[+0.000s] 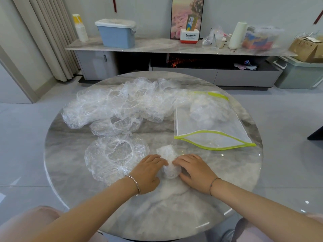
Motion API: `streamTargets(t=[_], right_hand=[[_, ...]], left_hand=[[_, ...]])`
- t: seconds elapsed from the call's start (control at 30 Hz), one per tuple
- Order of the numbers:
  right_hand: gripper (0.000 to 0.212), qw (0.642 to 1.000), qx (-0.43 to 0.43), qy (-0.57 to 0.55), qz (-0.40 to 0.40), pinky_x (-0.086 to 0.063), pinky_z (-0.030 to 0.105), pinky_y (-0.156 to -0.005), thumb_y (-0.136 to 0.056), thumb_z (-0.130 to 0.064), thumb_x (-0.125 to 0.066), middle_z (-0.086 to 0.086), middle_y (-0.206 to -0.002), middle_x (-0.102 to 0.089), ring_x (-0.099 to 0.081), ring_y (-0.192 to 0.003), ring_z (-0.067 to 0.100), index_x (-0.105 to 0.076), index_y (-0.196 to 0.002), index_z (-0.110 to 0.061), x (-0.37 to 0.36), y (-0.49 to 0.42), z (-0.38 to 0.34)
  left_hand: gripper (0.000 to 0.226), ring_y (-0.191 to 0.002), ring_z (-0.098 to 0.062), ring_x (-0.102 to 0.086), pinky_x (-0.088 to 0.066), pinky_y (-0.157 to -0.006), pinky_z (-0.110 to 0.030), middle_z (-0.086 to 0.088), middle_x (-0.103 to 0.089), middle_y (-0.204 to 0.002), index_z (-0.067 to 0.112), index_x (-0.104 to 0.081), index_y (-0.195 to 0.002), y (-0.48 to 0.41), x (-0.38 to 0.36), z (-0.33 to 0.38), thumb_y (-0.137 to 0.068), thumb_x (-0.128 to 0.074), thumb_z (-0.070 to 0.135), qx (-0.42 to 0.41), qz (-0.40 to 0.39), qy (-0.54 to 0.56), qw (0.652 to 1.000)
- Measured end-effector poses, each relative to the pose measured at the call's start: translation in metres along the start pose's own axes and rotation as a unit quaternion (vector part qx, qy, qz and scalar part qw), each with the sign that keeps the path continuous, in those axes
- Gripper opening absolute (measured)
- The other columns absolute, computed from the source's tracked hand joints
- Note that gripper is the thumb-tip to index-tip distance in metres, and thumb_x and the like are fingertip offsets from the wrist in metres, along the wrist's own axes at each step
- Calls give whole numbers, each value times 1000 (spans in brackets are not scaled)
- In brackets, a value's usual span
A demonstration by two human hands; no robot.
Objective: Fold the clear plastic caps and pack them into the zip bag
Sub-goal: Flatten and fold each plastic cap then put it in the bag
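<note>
Few packed caps lie in the zip bag, while left hand and right hand pinch one half-folded cap with curled fingers, and many unfolded caps wait.

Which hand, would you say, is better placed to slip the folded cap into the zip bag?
Probably the right hand: it holds the folded cap, and the zip bag lies open on that side.
</note>
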State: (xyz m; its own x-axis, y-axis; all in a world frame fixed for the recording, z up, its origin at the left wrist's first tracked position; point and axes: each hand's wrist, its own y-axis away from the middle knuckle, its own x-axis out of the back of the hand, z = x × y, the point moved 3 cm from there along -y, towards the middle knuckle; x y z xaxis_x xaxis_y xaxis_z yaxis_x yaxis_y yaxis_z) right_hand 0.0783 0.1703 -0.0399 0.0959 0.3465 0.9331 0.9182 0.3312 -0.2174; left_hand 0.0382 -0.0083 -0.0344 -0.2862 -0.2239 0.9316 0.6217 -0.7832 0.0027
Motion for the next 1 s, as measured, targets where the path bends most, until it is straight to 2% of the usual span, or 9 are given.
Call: streamTargets(t=[0.13,0.2,0.3,0.4,0.47,0.57,0.77,0.87,1.0], right_hand=[[11,975,-132,-180,11,-40,20,-74,-87,-21,-54,-13,-78,-62,-57,-74,2,-64,-82,-21,7,-8,3],[14,945,-200,-260,4,-42,17,-68,-89,-14,-59,-12,-65,-61,-55,-64,-2,-60,-78,-22,8,-8,3],[14,905,-266,-332,-11,-45,28,-66,-87,-12,-63,-8,-53,-62,-55,-55,4,-56,-78,-19,4,-6,2],[13,890,-317,-325,28,-46,29,-66,-86,-22,-66,-4,-62,-63,-56,-57,12,-55,-83,-16,4,-9,2],[28,866,-368,-337,36,-42,19,-53,-83,-36,-69,-3,-76,-58,-52,-54,10,-55,-93,-14,10,-14,-2],[43,828,-405,-385,-41,-34,15,-36,-80,-39,-72,0,-93,-58,-50,-42,8,-49,-108,-15,10,-19,-11],[35,761,-432,-483,-25,-31,16,-34,-81,-6,-71,4,-70,-55,-43,-30,2,-52,-111,-5,2,-22,-16],[30,727,-427,-538,-6,-33,15,-40,-79,-4,-72,-1,-62,-56,-44,-39,3,-57,-104,-12,14,-22,-13],[26,682,-402,-610,-36,-36,15,-48,-80,-2,-69,-4,-69,-60,-46,-48,3,-65,-102,-15,31,-14,-12]], left_hand=[[43,-118,-14,-45,-25,-100,-17,2,-55,-120,21,-51,-127,-6,1,-6,-85,-59,27,36,47,46,997],[27,-100,-13,-56,-36,-91,-21,4,-63,-101,19,-62,-109,-9,4,-8,-85,-65,30,66,88,91,990],[15,-74,-7,-60,-39,-70,-10,10,-64,-73,22,-62,-77,-11,3,-9,-85,-67,33,138,97,181,969],[25,-61,-5,-59,-42,-63,-13,11,-63,-61,29,-52,-65,-12,-2,-12,-86,-65,30,202,91,231,947],[26,-54,-1,-54,-40,-59,-11,12,-60,-54,28,-48,-66,-12,-2,-13,-87,-64,25,227,90,237,941],[25,-47,3,-50,-39,-57,-11,14,-53,-42,26,-46,-69,-12,-2,-14,-88,-62,20,236,83,249,936],[18,-59,-8,-49,-41,-64,-23,6,-57,-74,24,-45,-84,-15,6,-9,-85,-61,15,234,85,284,926],[33,-75,-8,-50,-41,-66,-17,8,-50,-99,25,-44,-108,-16,20,-3,-85,-65,36,249,123,362,890],[28,-84,-9,-61,-46,-74,-12,7,-63,-89,14,-64,-104,-25,26,1,-87,-62,37,261,103,436,855]])
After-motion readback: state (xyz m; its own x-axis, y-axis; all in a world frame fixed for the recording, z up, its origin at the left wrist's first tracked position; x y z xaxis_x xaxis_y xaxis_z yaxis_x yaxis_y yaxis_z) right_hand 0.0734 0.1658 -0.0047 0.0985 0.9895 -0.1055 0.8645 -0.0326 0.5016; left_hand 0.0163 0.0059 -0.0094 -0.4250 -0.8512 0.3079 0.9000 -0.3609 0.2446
